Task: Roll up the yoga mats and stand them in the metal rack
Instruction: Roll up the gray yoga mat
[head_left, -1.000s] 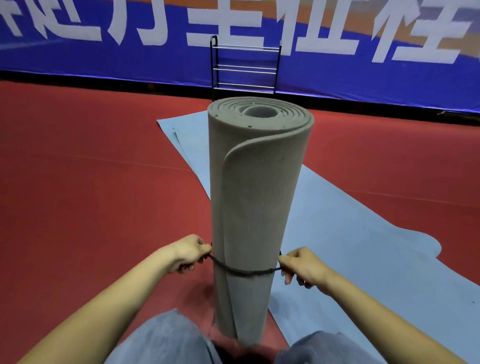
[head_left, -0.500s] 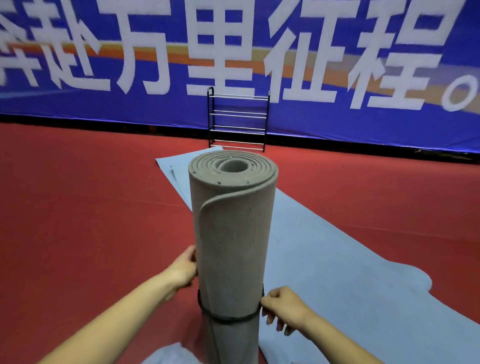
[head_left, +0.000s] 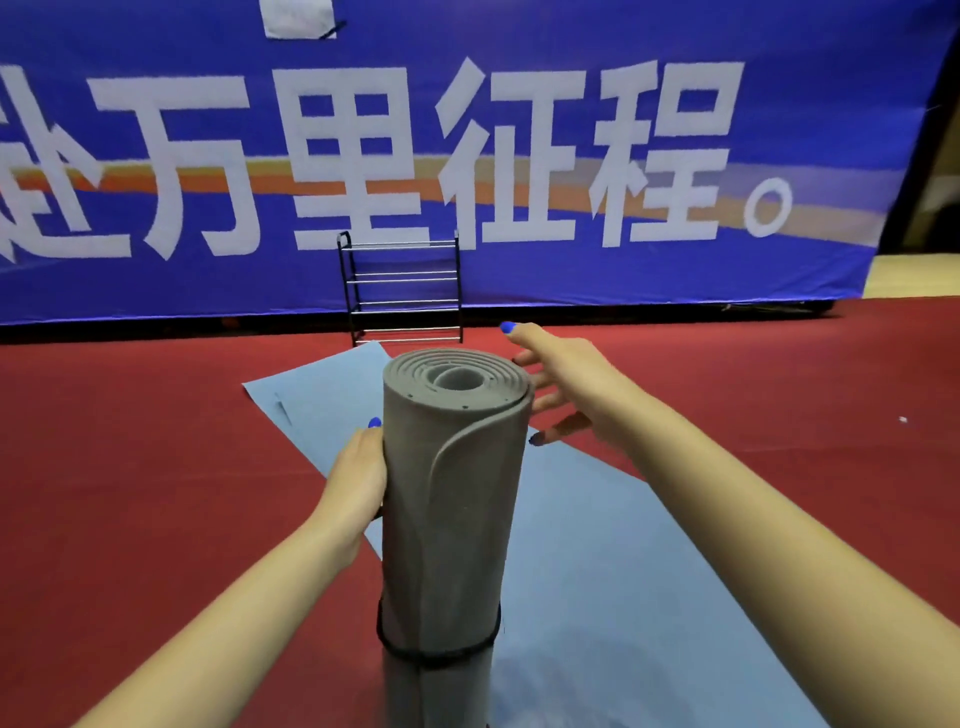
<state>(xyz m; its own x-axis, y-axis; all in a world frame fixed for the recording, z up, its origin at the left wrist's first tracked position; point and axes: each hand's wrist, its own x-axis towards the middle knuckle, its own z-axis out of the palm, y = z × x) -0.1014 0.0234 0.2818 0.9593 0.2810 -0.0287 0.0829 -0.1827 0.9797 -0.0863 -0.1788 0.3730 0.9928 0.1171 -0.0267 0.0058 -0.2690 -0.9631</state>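
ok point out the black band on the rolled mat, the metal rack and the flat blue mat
black band (head_left: 441, 656): head view, front of the loop round the grey roll's lower part
metal rack (head_left: 402, 280): head view, middle rungs, by the banner
flat blue mat (head_left: 597, 561): head view, bare stretch right of the roll

A red floor (head_left: 130, 467) meets a blue banner (head_left: 779, 270) bearing white characters.

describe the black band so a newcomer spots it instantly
Start at the grey rolled mat standing upright in the middle, left hand on its side. Follow the roll down: the black band circles it near the bottom. It is the only thin dark ring on the plain grey roll.
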